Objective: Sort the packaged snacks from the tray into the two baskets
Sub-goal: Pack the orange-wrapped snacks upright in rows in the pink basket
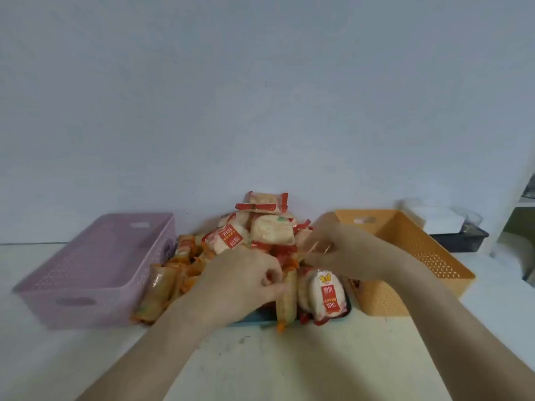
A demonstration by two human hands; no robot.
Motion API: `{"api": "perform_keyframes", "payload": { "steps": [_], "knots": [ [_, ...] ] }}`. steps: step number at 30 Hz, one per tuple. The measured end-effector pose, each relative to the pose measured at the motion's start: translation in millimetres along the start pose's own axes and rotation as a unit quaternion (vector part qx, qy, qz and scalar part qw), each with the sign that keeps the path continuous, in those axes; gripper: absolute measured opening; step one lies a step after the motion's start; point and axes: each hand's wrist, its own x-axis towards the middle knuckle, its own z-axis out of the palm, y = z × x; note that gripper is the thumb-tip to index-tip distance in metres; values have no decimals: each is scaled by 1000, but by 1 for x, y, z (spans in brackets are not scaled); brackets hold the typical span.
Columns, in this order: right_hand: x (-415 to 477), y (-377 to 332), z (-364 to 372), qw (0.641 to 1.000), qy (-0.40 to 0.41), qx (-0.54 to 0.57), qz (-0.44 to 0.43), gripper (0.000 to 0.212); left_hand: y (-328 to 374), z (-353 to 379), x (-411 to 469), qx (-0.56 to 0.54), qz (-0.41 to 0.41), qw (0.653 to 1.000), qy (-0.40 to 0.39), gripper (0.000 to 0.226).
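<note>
Nearest the camera, two bare forearms reach over the pale table [318, 369] to a blue tray [254, 317] heaped with packaged snacks [260, 241]; the left hand [240, 285] curls its fingers around a long orange-ended packet [286, 299] at the tray's near edge, beside a round white-and-red packet [325, 296]. Further in, the right hand [335, 250] pinches a blurred wrapper at the pile's right side; the pink basket [95, 273] sits left of the tray, the orange basket [405, 256] right, and a dark box [460, 238] stands beyond by the wall.
</note>
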Motion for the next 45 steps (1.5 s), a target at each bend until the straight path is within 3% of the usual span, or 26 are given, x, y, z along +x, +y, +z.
{"api": "perform_keyframes", "payload": {
  "steps": [3, 8, 12, 15, 18, 22, 24, 27, 29, 32, 34, 36, 39, 42, 45],
  "knots": [
    [-11, 12, 27, 997, -40, -72, 5, 46, 3, 27, -9, 58, -11, 998, -9, 28],
    [-19, 31, 77, 982, -39, -179, 35, 103, 11, 54, -21, 211, -56, 972, 91, 49],
    [-21, 39, 98, 988, 73, -134, -6, 102, 13, 71, -16, 171, -91, 977, 93, 84],
    [-21, 41, 102, 991, 131, -29, -6, 96, 7, 74, -12, 166, -110, 968, 154, 84],
    [-23, 39, 100, 985, 148, 88, 6, 75, 5, 66, -11, 189, -148, 954, 179, 78],
    [-24, 36, 96, 923, 193, 331, 39, 34, -1, 65, -12, 221, -179, 938, 201, 75],
    [-24, 35, 103, 937, 183, 296, 30, 35, -4, 69, -14, 243, -153, 937, 199, 73],
    [-25, 33, 116, 980, 166, 110, 17, 82, -1, 75, -17, 261, -94, 945, 176, 45],
    [-23, 27, 124, 981, 178, 77, 1, 96, 6, 76, -18, 225, -88, 957, 161, 27],
    [-20, 25, 128, 964, 214, 153, 34, 95, 11, 85, -19, 131, -101, 975, 149, 45],
    [-19, 26, 124, 947, 204, 241, 63, 94, 11, 85, -18, 6, -118, 981, 151, 54],
    [-21, 27, 118, 918, 161, 357, 53, 92, 12, 86, -18, -165, -134, 964, 161, 54],
    [-26, 32, 107, 868, 71, 491, 17, 86, 19, 85, -17, -361, -93, 924, 82, 44],
    [-28, 34, 108, 843, 75, 532, 21, 87, 20, 74, -20, -361, -68, 930, -2, 53],
    [-24, 31, 113, 836, 152, 526, 42, 96, 16, 57, -22, -229, -58, 972, 23, 47]
  ]
}}
